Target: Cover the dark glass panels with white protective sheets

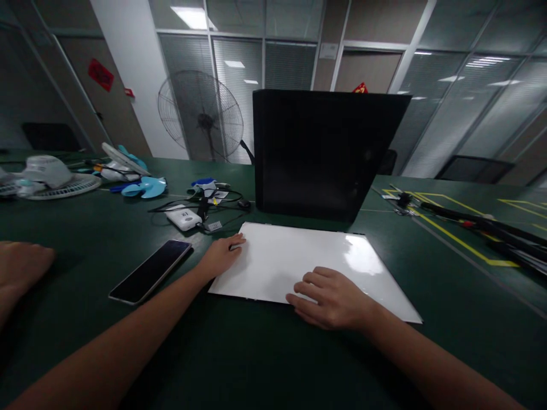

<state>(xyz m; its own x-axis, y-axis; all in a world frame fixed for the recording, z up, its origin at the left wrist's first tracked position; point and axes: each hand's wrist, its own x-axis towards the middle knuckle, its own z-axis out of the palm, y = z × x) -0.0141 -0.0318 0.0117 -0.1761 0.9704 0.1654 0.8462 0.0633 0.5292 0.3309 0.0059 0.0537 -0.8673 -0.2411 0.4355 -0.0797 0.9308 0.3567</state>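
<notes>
A thin, glossy white rectangular panel (294, 250) with narrow dark edges lies flat on the green table. My left hand (221, 257) rests at the panel's left edge, its fingertips on the white surface and the thumb apart from the fingers. Over the near edge, right of the middle, my right hand (331, 299) lies with its fingers spread and slightly bent, touching the panel. Neither hand visibly lifts it. To the left of my left hand is a dark-screened smartphone (151, 270).
Behind the panel stands a large black box-like object (320, 156). A white device (183, 217) with cables lies back left, near blue fan blades (145, 187) and fan parts (47, 176). Another person's hand (25, 262) rests at far left. Dark rods (482, 225) lie right.
</notes>
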